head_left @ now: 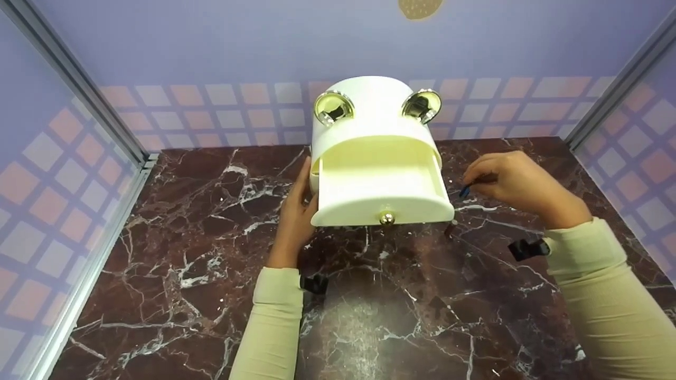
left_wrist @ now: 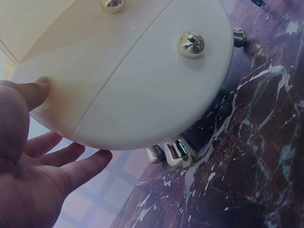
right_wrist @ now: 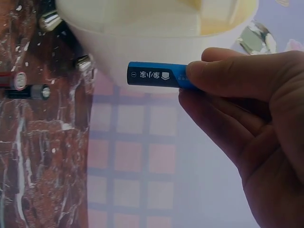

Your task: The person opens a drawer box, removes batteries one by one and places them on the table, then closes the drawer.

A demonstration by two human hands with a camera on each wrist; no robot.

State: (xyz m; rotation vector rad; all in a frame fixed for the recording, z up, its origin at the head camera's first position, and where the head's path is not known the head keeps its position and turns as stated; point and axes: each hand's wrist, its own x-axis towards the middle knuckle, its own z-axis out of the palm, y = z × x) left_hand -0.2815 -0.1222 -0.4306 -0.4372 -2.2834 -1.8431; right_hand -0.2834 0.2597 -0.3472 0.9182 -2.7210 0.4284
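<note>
A cream, round-topped drawer box stands on short metallic feet, its upper drawer pulled out. My left hand grips the box's left side; in the left wrist view the thumb lies on the front face and the fingers touch the rounded edge. To the right of the box, my right hand pinches a blue and black battery by one end, apart from the box. A red battery and a black battery lie on the table in the right wrist view.
Two shiny gold round pieces stick out from the box's top. A gold knob sits on the drawer front. Below is a dark red marbled table, with tiled-pattern walls behind and at both sides.
</note>
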